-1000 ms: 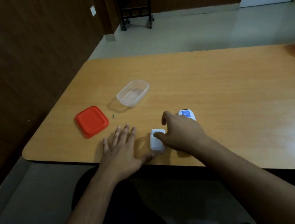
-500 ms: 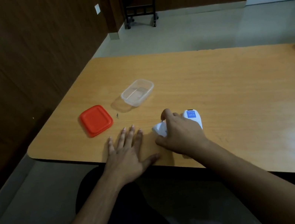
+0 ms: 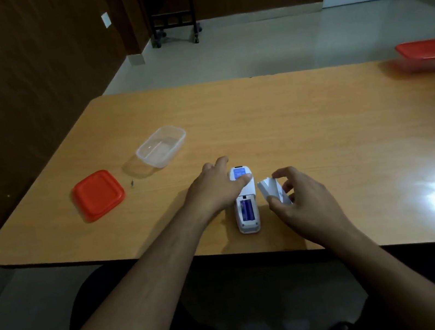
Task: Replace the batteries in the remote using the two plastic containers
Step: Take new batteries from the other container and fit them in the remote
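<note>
A white remote (image 3: pixel 248 218) lies face down near the table's front edge, its battery bay uncovered and blue batteries (image 3: pixel 247 209) showing inside. My left hand (image 3: pixel 215 191) rests on the remote's far end, fingers over it. Just to the right, my right hand (image 3: pixel 300 202) holds the white battery cover (image 3: pixel 271 191) between thumb and fingers, tilted slightly above the table. An empty clear plastic container (image 3: pixel 162 146) stands to the far left, with its red lid (image 3: pixel 97 195) lying flat beside it. A second container with a red lid on (image 3: pixel 429 54) sits at the far right edge.
The wooden table (image 3: pixel 305 127) has a bright light reflection at the right front. A tiny dark speck (image 3: pixel 132 183) lies between the red lid and the clear container. Beyond the table are a tiled floor and a dark wheeled stand (image 3: pixel 171 8).
My right hand has carried the battery cover from the remote's left over to its right. My left hand moved from flat on the table onto the remote. The battery bay now shows.
</note>
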